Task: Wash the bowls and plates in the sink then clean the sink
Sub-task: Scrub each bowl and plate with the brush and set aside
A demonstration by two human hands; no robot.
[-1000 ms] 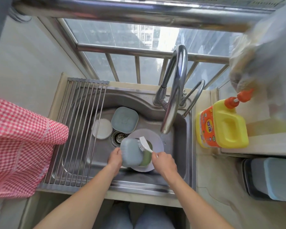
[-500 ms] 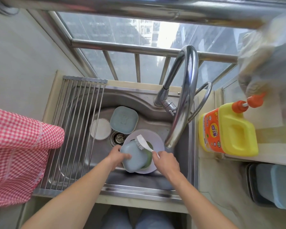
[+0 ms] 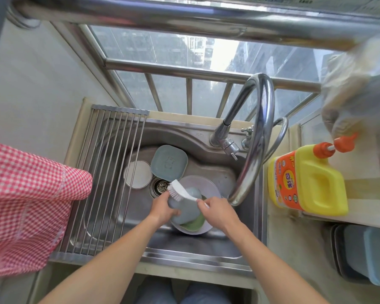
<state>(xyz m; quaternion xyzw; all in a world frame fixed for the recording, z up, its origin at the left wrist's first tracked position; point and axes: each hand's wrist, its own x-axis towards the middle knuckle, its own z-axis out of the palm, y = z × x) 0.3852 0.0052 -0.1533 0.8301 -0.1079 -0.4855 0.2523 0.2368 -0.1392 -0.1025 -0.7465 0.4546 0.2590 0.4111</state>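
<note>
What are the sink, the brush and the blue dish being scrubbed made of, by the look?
Sink: stainless steel, brushed finish; grey metal sheen with soft reflections.
Brush: white plastic handle and pale bristles, probably synthetic; smooth moulded look.
Blue dish in the left hand: matte grey-blue with rounded corners; likely plastic or melamine, though glazed ceramic can't be ruled out.

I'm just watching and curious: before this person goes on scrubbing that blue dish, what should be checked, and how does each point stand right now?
1. Left hand grips the blue dish: ok.
2. Right hand holds the white dish brush: ok.
3. Bristles touching the dish: ok.
4. Dish held over the white plate inside the sink: ok.
5. Water running from the faucet: cannot tell, no stream shows.
6. Drain strainer uncovered: ok.
</note>
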